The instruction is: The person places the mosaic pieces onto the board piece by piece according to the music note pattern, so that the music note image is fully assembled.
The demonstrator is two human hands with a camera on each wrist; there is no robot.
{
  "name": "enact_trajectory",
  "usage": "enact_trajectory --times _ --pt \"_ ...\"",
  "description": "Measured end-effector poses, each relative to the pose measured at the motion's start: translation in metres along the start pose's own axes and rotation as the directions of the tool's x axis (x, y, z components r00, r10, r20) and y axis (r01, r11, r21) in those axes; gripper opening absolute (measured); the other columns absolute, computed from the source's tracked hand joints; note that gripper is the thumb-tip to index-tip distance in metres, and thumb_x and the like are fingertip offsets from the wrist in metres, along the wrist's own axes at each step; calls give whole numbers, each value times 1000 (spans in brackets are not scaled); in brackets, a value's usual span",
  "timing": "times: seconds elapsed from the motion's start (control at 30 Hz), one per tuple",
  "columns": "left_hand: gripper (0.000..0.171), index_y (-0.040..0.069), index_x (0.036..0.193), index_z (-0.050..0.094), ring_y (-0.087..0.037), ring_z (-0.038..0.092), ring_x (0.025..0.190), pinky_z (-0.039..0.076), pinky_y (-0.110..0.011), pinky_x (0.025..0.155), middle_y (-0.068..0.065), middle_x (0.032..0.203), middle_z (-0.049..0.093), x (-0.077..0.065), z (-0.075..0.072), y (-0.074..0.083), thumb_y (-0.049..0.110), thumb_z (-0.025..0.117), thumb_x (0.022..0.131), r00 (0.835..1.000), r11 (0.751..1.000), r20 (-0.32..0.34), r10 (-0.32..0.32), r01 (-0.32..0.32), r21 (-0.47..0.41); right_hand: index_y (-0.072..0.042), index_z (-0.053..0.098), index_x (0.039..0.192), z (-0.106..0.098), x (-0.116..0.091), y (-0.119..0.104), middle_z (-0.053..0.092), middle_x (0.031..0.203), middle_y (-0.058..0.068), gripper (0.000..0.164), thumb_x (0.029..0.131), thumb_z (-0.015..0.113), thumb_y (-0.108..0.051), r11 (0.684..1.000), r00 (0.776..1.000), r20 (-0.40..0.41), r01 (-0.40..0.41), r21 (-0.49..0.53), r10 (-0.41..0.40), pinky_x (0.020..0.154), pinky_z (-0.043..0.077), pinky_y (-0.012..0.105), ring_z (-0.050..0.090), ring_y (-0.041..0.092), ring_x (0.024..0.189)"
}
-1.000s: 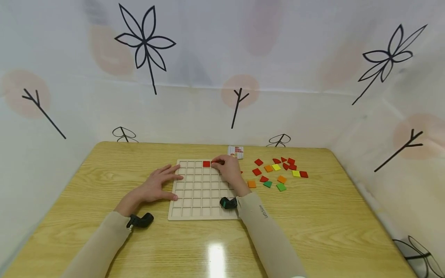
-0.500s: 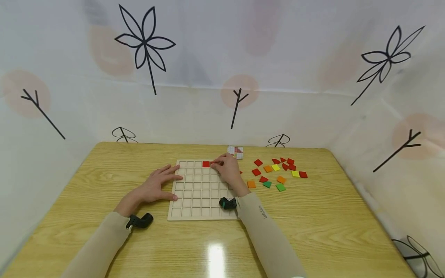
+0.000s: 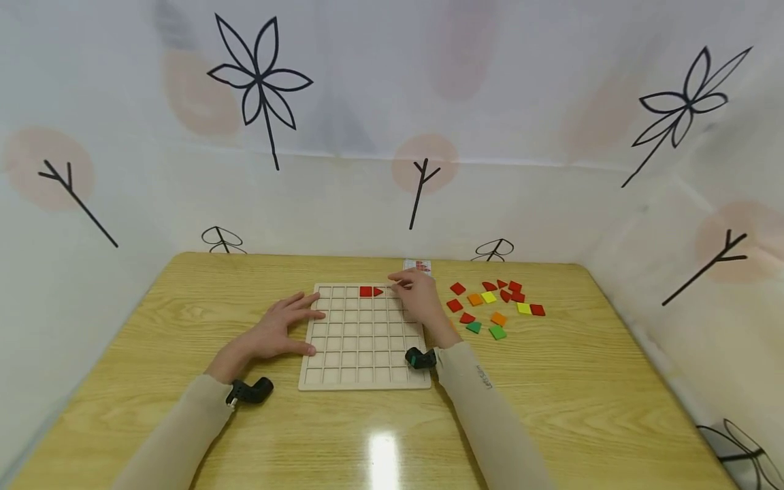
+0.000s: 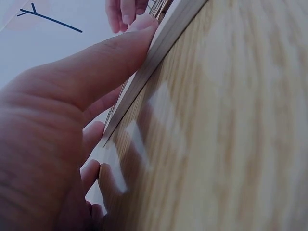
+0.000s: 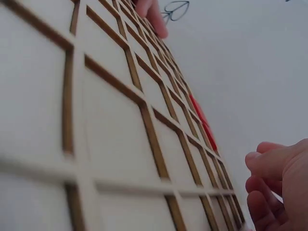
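A pale wooden grid board [image 3: 365, 376] lies on the table. In its far row a red square tile [image 3: 365, 292] and a red pointed tile [image 3: 378, 292] sit side by side; both show as red slivers in the right wrist view. My left hand [image 3: 277, 329] rests spread along the board's left edge, and its thumb [image 4: 120, 60] touches the rim in the left wrist view. Over the board's far right corner hovers my right hand [image 3: 419, 298], its fingers loosely bent. Nothing shows between those fingers in the right wrist view.
Right of the board several loose tiles lie scattered, among them a red square [image 3: 457, 288], a yellow square [image 3: 488, 297], an orange tile [image 3: 499, 318] and a green one [image 3: 498, 332]. A printed card [image 3: 422, 265] lies behind the board, partly hidden by my right hand.
My right hand has let go of the red pointed tile, which now lies beside the red square, and has moved to the right. The left hand stays at the board's edge.
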State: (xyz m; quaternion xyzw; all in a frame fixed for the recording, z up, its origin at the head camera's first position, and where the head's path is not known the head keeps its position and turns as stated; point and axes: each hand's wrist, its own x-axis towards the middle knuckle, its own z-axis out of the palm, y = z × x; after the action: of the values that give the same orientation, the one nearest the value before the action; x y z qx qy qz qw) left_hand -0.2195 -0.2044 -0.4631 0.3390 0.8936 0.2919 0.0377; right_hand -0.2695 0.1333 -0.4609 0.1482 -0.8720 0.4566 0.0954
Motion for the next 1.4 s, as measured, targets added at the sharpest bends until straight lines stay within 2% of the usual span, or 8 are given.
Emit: enact_trajectory --times 0.2,0.33,0.43,0.67,0.87,1.07,1.4 --pt "68 14 137 61 -44 16 147 10 -69 110 -13 160 31 -1 0 -2 45 81 80 1000 1000 1 0 0 -1 -3 73 118 -29 -7 13 67 115 15 23 96 66 -6 998 998 8 -61 0 61 74 56 40 66 30 95" --pt "68 15 137 61 -43 16 147 11 -69 110 -13 160 31 -1 0 -3 46 81 80 1000 1000 -2 5 -5 -6 -1 73 117 -52 -15 23 69 111 16 23 95 66 -4 996 997 -12 -73 -43 73 78 56 43 65 30 96" --pt "68 16 137 61 -43 15 148 12 -69 110 -12 160 30 -1 0 -4 47 80 80 1000 1000 3 5 -5 -3 1 73 114 -70 -23 31 70 111 18 21 94 67 -3 993 998 -23 -55 -101 53 83 54 46 64 32 97" --pt "70 17 140 59 -38 12 149 9 -67 112 -8 163 27 -1 0 -4 48 79 81 1000 1000 29 -9 9 -9 -3 74 116 -105 -42 48 69 115 16 22 95 68 -8 981 993 32 -104 -161 111 77 55 44 65 33 97" --pt "69 16 139 60 -40 13 149 10 -68 111 -10 162 28 -2 -1 -2 48 79 81 1000 1000 23 -7 7 -11 -7 75 115 -114 -52 59 69 114 13 22 94 70 -13 964 991 92 -72 -255 98 85 53 49 64 31 100" --pt "67 16 138 61 -44 14 147 11 -71 109 -14 160 30 -3 1 -3 46 79 82 1000 1000 7 11 -10 -22 -7 74 116 -116 -53 60 70 114 11 25 93 72 -15 963 985 135 -70 -260 107 90 51 51 64 31 103" --pt "67 15 140 60 -42 11 149 8 -68 111 -12 162 28 -2 -2 0 45 78 83 999 999 34 -17 18 -40 -7 76 113 -111 -51 55 73 107 11 23 90 75 -10 960 985 156 -31 -278 77 88 50 51 63 31 99"
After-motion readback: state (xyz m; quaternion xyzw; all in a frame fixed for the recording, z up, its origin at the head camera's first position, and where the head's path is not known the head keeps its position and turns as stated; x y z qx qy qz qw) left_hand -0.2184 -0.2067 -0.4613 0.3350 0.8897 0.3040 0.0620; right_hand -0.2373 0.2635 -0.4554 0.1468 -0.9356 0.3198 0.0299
